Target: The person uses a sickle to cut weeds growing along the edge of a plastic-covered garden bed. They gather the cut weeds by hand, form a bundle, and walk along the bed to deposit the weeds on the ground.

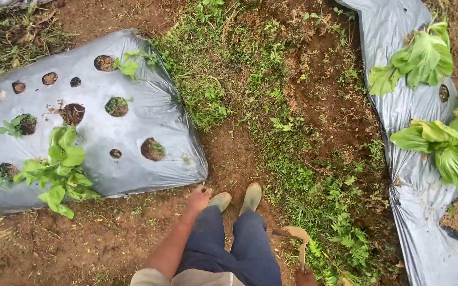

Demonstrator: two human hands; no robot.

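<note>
head view, looking down at own legs in dark blue trousers (239,243) & pale green rubber boots (238,198) on bare red-brown soil path (107,238). left hand (199,198) hangs beside left knee, fingers curled loosely in, holding nothing visible, just above the near corner of a grey plastic mulch sheet w/ round planting holes (133,122). right hand (306,278) at bottom edge of frame, mostly cut off, closed round the handle of a small curved-blade hand hoe w/ pale wooden handle (297,238); blade points up-left, over soil near right boot. left sheet carries small light green leafy seedlings (59,169), several holes show only soil. second grey plastic sheet (398,106) on right w/ bigger leafy green plants (441,143). strip of low green weeds (271,106) runs btwn the two sheets.
</note>
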